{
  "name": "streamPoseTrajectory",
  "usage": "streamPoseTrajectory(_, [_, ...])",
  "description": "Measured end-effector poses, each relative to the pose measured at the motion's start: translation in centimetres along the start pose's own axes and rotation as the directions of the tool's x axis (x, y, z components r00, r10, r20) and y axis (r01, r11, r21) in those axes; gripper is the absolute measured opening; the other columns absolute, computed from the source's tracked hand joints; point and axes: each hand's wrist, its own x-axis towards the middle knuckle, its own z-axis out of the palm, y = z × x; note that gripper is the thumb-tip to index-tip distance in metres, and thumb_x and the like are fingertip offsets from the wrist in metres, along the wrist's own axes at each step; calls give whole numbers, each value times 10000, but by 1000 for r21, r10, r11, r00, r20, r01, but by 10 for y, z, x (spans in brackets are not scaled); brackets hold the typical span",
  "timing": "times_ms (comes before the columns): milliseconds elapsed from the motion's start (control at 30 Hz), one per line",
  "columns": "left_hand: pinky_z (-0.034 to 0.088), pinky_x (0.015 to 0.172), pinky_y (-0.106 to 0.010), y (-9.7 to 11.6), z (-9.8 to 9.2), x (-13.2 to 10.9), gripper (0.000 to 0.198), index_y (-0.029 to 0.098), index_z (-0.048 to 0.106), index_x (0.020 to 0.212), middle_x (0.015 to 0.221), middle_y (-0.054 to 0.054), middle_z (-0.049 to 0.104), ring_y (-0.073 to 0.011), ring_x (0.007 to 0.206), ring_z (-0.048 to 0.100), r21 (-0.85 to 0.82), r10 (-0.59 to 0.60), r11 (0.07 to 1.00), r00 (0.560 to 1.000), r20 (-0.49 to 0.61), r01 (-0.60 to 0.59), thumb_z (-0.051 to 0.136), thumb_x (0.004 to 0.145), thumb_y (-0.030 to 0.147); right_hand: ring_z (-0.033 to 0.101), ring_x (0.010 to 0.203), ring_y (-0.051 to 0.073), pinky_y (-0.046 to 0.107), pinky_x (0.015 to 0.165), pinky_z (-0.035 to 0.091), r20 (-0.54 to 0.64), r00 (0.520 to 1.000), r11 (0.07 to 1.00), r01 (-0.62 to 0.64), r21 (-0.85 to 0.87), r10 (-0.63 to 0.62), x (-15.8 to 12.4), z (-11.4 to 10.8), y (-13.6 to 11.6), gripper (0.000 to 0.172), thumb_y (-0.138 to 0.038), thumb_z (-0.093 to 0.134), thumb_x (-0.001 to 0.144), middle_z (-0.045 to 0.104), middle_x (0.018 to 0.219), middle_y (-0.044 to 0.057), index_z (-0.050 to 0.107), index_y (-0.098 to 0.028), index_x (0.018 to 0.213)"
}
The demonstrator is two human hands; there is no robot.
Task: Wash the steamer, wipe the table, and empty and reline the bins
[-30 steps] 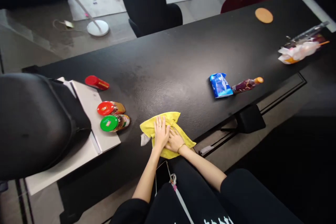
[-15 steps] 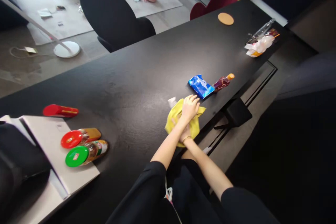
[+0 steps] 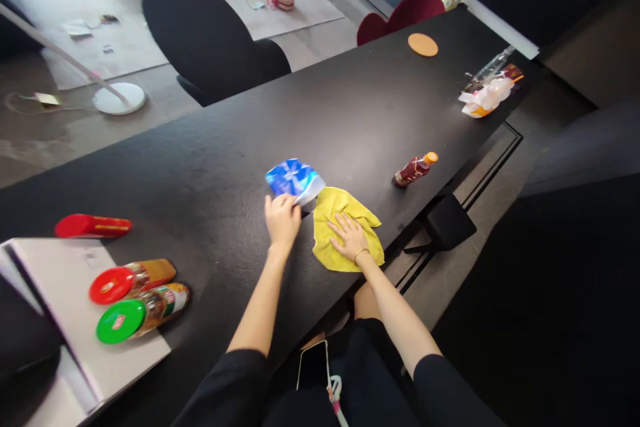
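Note:
My left hand [image 3: 283, 223] is closed on the near edge of a shiny blue packet [image 3: 293, 177], whose print is blurred. The packet is just over the black tabletop; whether it touches is hard to tell. To its right, a yellow cloth [image 3: 330, 250] lies spread out near the table's front edge. My right hand [image 3: 350, 237] rests flat on this cloth with fingers apart. Farther right stands a bottle [image 3: 413, 171] with dark red contents and an orange cap, touched by neither hand.
At the left are a red container [image 3: 93, 226], a red-lidded jar [image 3: 114, 284] and a green-lidded jar [image 3: 121, 321] by a pale box [image 3: 55, 280]. A round orange mat [image 3: 423, 45] and a white crumpled bag [image 3: 493, 93] lie at the far end. A black chair [image 3: 200, 33] stands behind the table.
My left hand has left the cloth and carried the blue packet left, away from the bottle. The cloth lies flatter under my right hand. A small white item beside the cloth no longer shows.

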Motion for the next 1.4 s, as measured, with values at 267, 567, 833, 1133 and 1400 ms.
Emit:
streamPoseTrajectory(267, [178,1157,-594,-112,-106,-106,509,55,507,1296,1412,-208,469,-357,1442,219,242,-380,866,890,-252,438,503,801,174,211,1449,283,485,1164,171,-73,992,989,-106,-105,99,61,-24,53,535,-392,381,952,305,1561,61,391,-249,1467])
streamPoseTrajectory(567, [185,1185,-477,155,83,18,944,62,162,1504,1550,-242,238,-314,1470,156,-236,33,972,997,64,-17,637,791,459,233,1442,354,618,1125,222,176,978,993,117,-33,-110,14,15,13,617,-460,375,920,298,1547,56,311,-272,1504])
streamPoseTrajectory(833, [235,1158,-526,287,204,78,715,164,396,1392,1400,-153,502,-296,1372,390,-471,-62,871,981,182,143,698,749,246,221,1437,394,659,1120,170,172,985,997,33,-72,-21,0,-27,158,604,-562,426,897,274,1559,-5,330,-405,1472])
streamPoseTrajectory(1133, [514,903,-386,158,92,-2,660,149,535,1215,1077,-109,652,-235,995,647,-515,-652,734,672,-351,443,782,667,420,171,1467,288,646,1141,21,127,978,971,183,-154,-164,87,-79,240,552,-474,321,954,251,1577,41,357,-294,1474])
streamPoseTrajectory(1400, [497,929,-374,48,9,-76,719,125,491,1253,1130,-127,632,-220,997,641,-422,-695,679,341,-633,601,781,661,411,92,1480,317,588,1164,68,17,993,973,118,-200,-117,85,-42,181,590,-437,282,955,224,1583,103,325,-219,1501])
